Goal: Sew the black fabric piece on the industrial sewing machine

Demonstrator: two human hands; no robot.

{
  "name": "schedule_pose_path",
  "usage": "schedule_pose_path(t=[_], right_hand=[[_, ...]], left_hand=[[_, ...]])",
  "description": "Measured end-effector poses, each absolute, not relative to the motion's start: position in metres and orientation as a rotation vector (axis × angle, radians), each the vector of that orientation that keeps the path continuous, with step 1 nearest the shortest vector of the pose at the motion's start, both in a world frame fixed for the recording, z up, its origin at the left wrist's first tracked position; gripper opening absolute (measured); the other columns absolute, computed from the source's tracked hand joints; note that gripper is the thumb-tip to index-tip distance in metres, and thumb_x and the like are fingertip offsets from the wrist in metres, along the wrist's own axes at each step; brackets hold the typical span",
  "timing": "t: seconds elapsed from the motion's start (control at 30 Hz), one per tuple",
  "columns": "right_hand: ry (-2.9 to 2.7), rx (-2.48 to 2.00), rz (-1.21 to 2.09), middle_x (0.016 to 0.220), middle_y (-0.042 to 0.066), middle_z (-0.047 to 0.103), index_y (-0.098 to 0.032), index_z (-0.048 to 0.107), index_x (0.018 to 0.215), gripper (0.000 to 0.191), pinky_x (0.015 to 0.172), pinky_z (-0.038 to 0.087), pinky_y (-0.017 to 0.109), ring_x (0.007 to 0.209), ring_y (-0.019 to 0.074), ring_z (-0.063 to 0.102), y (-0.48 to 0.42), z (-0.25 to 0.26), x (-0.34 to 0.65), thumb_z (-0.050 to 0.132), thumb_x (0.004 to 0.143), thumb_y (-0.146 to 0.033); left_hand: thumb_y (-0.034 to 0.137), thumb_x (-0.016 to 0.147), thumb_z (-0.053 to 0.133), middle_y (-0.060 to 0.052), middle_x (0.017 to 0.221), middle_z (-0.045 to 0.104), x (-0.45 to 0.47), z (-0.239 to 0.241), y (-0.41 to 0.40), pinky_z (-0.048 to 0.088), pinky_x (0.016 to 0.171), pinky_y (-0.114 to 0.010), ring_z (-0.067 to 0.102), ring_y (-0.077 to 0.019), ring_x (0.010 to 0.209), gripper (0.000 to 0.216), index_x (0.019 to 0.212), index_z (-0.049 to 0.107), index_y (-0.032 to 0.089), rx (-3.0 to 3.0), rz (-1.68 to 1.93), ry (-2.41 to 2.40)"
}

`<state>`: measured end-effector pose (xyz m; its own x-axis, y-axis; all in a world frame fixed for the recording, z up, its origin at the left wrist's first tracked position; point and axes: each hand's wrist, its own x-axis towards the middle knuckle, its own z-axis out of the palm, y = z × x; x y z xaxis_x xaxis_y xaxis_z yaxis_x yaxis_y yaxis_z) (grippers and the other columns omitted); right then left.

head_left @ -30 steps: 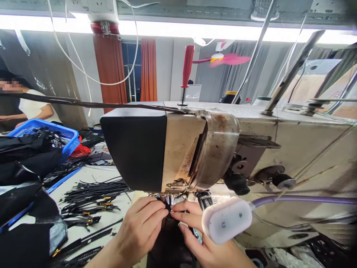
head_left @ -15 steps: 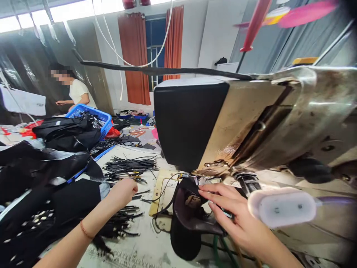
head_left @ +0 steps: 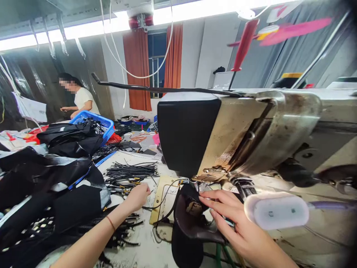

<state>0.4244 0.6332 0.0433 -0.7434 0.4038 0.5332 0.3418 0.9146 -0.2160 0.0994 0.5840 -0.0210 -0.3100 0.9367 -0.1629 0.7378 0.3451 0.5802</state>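
The 2 hands have parted! The left hand (head_left: 139,197), up by the sewing machine (head_left: 188,137) with its partner 1 second ago, is now out over the surface (head_left: 153,251), fingers curled in tight; whether anything is pinched there, I can't tell. The right hand (head_left: 232,210) stays put, fingers long and slightly parted, thumb apart below, fingertips resting on the black piece (head_left: 191,191). So the right hand alone looks to be steadying it! A teal sliver (head_left: 230,223) peeks from under that palm; gripped or not, can't tell.

The black piece sits just left of the right fingertips, close below the machine's needle end. Its upper end points up at the needle area, and its long axis seems to run from there down toward the wearer, though dark on dark hides where it finishes.

Between the hands, a thin black cord (head_left: 159,205) slants across. Just beyond the left hand lies a bundle of black strips (head_left: 131,169); left of it, heaped dark fabric (head_left: 79,204). Farther beyond come a blue basket (head_left: 108,136) and a person (head_left: 87,100). And right of the right hand, 1 pale lamp (head_left: 280,212)!
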Motion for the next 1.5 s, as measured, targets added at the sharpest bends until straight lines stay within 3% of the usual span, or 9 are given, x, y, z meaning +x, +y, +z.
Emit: schedule_pose_path(t=[0.1,0.27,0.43,1.0,1.23,1.3,1.5], right_hand=[[-2.466,-0.531,0.171,0.121,0.014,0.065,-0.019,0.064,0.121,0.033,0.090,0.058,0.045,0.112,0.0233,0.063,0.632,0.044,0.424,0.041,0.098,-0.021],[-2.413,-0.504,0.150,0.116,0.014,0.067,-0.019,0.066,0.116,0.030,0.089,0.059,0.043,0.108,0.0231,0.065,0.630,0.047,0.423,0.044,0.096,-0.020],[-2.411,-0.536,0.196,0.117,0.015,0.067,-0.019,0.067,0.116,0.030,0.089,0.059,0.047,0.109,0.0257,0.065,0.629,0.050,0.422,0.046,0.095,-0.020],[-2.462,-0.561,0.220,0.123,0.017,0.066,-0.016,0.067,0.121,0.035,0.092,0.058,0.050,0.114,0.0284,0.064,0.629,0.048,0.425,0.043,0.097,-0.023],[-2.319,-0.519,0.237,0.112,0.011,0.072,-0.020,0.065,0.113,0.031,0.090,0.059,0.039,0.105,0.0222,0.069,0.628,0.050,0.420,0.044,0.091,-0.015],[-2.327,-0.576,0.207,0.114,0.011,0.071,-0.019,0.062,0.116,0.033,0.092,0.058,0.040,0.108,0.0226,0.068,0.629,0.048,0.422,0.044,0.089,-0.015],[-2.455,-0.517,0.000,0.129,0.010,0.065,-0.017,0.055,0.133,0.044,0.101,0.052,0.041,0.119,0.0232,0.063,0.637,0.039,0.430,0.043,0.090,-0.016]], left_hand=[[0.026,0.094,0.044,0.002,0.073,0.060,0.115,0.013,0.579,0.050,0.068,-0.029,0.060,-0.0117,0.066,0.018,0.084,0.056,0.016,1.357,0.784,1.887],[0.035,0.074,0.057,0.001,0.072,0.062,0.142,0.057,0.569,0.047,0.065,-0.026,0.057,-0.0103,0.062,0.026,0.089,0.061,0.014,1.257,0.927,1.540],[0.033,0.065,0.063,0.002,0.067,0.062,0.153,0.064,0.565,0.044,0.066,-0.028,0.058,-0.0121,0.062,0.028,0.085,0.065,0.014,1.248,0.975,1.471],[0.030,0.069,0.063,-0.001,0.067,0.064,0.158,0.068,0.557,0.046,0.067,-0.029,0.060,-0.0150,0.065,0.022,0.084,0.068,0.014,1.328,1.048,1.520],[0.020,0.080,0.064,-0.003,0.080,0.076,0.184,0.082,0.572,0.048,0.077,-0.029,0.068,-0.0190,0.080,0.013,0.075,0.076,0.022,2.001,1.262,1.574],[0.021,0.079,0.066,-0.003,0.084,0.079,0.191,0.084,0.581,0.048,0.078,-0.029,0.070,-0.0207,0.085,0.013,0.077,0.078,0.023,1.931,1.147,1.581],[0.026,0.068,0.072,-0.001,0.073,0.076,0.197,0.081,0.597,0.049,0.065,-0.024,0.068,-0.0190,0.070,0.011,0.073,0.072,0.016,1.542,1.052,1.622]])
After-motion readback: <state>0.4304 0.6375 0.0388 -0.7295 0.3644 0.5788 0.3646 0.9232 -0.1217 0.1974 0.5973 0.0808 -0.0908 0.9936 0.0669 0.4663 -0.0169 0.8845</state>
